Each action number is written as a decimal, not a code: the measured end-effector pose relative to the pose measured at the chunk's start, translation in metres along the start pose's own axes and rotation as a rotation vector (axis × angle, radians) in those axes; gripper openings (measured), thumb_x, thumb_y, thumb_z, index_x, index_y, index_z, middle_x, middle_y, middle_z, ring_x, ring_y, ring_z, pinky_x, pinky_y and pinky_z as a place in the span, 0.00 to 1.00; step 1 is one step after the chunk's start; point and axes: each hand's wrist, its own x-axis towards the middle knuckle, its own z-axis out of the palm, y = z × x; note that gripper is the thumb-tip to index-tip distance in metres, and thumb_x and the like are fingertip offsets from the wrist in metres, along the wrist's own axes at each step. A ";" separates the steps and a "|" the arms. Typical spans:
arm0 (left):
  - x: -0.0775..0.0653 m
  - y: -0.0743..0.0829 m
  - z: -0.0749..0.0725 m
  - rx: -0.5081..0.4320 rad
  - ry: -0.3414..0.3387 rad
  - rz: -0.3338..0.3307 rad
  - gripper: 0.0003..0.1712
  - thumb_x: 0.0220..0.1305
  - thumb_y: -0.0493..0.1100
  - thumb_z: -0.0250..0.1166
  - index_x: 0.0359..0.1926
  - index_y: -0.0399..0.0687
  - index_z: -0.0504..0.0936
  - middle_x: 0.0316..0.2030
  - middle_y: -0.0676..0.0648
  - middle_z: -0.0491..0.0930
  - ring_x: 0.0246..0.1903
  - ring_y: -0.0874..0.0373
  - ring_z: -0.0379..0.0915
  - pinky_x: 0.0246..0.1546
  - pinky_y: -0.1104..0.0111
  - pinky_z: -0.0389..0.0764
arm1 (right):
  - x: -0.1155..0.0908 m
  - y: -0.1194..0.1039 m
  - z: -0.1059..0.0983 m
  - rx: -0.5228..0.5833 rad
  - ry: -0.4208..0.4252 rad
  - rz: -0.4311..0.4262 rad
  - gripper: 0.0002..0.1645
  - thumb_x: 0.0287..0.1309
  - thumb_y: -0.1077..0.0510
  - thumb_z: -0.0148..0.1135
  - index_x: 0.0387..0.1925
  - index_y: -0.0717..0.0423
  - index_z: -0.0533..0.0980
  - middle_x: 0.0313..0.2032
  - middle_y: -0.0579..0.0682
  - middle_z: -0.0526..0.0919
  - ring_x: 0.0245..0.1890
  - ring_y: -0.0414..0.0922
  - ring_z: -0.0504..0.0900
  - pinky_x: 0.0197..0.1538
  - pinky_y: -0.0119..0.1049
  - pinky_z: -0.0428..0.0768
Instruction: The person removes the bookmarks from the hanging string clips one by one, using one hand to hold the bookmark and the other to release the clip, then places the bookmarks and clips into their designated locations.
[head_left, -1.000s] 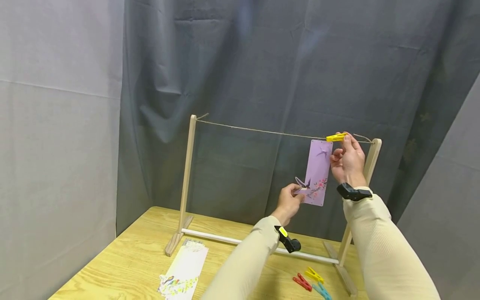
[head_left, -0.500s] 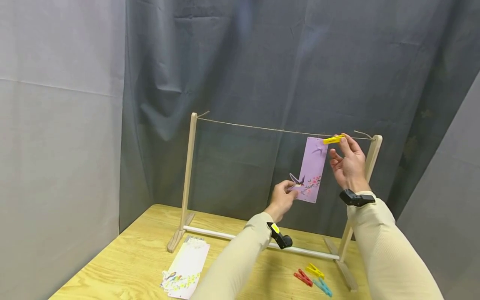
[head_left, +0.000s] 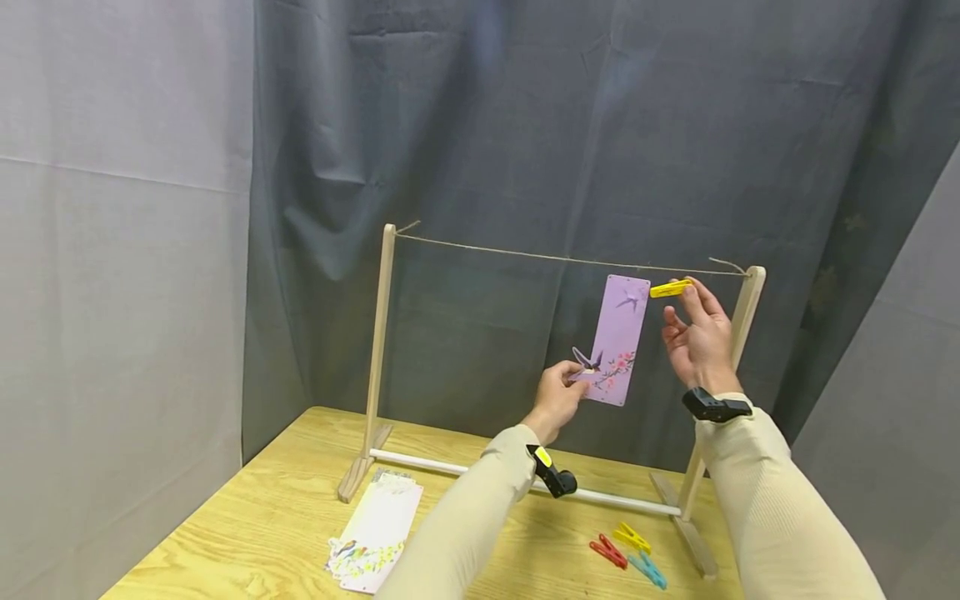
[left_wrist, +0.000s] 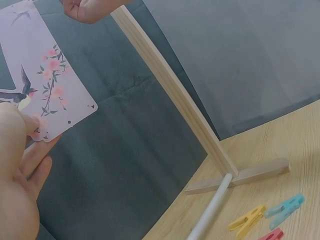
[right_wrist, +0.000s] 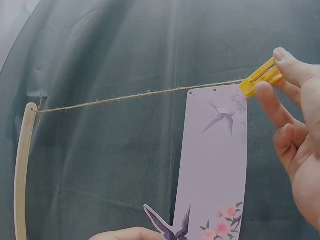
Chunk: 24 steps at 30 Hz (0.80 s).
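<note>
My left hand (head_left: 557, 396) pinches the lower left edge of a purple bookmark-like card (head_left: 619, 321) printed with swallows and pink blossoms. The card stands upright, its top edge just under the twine (head_left: 517, 253) in the head view. Between thumb and fingertips, my right hand (head_left: 699, 343) pinches a yellow clothespin (head_left: 670, 288). Its tip is right at the card's upper right corner, slightly below the twine. In the right wrist view the clothespin (right_wrist: 261, 77) overlaps that corner. The left wrist view shows the card's blossom end (left_wrist: 55, 95) over my fingers.
A wooden frame with two posts (head_left: 379, 333) and a white crossbar (head_left: 427, 463) stands on the table (head_left: 247, 517). More printed cards (head_left: 382, 525) lie front left. Red (head_left: 608, 552), yellow (head_left: 632, 537) and blue (head_left: 648, 570) clothespins lie near the right foot. A dark curtain (head_left: 465, 150) hangs behind.
The card has moved left in my left hand. My right hand has lowered the yellow clothespin from the twine's height to slightly beneath it, at the card's corner.
</note>
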 end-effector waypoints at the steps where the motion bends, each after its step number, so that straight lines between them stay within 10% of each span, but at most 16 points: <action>1: 0.000 -0.001 -0.001 -0.001 -0.001 0.000 0.12 0.64 0.24 0.65 0.48 0.33 0.83 0.37 0.48 0.86 0.33 0.65 0.77 0.37 0.73 0.80 | -0.001 0.001 -0.001 0.005 0.000 0.003 0.19 0.68 0.60 0.66 0.59 0.56 0.79 0.57 0.51 0.83 0.25 0.45 0.83 0.23 0.33 0.75; 24: -0.013 -0.016 -0.032 -0.032 0.001 0.014 0.11 0.63 0.23 0.65 0.47 0.30 0.81 0.35 0.41 0.86 0.31 0.61 0.77 0.34 0.71 0.80 | -0.024 0.013 -0.025 -0.012 -0.030 0.077 0.17 0.69 0.66 0.65 0.57 0.56 0.83 0.50 0.52 0.88 0.23 0.45 0.82 0.21 0.32 0.75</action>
